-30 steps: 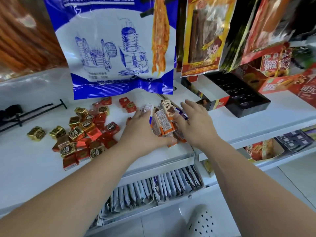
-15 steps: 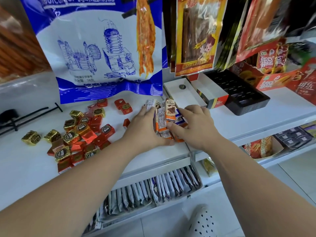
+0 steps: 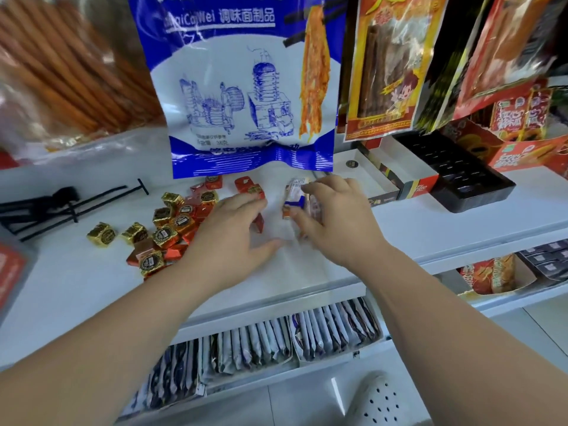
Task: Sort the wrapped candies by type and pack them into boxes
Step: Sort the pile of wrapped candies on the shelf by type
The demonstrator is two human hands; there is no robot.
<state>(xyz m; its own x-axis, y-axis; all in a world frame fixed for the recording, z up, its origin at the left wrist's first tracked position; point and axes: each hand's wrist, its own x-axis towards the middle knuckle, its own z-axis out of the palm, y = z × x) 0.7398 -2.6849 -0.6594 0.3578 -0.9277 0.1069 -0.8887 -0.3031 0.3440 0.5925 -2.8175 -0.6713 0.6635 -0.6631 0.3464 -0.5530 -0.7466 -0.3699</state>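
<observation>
On the white shelf (image 3: 415,229), the right hand (image 3: 335,216) clasps a bundle of wrapped candy bars (image 3: 296,198), fingers curled over them. The left hand (image 3: 233,238) lies spread, palm down, beside a heap of gold and red foil candies (image 3: 172,229). Behind sit an open white box (image 3: 384,170) and a black tray (image 3: 461,176).
</observation>
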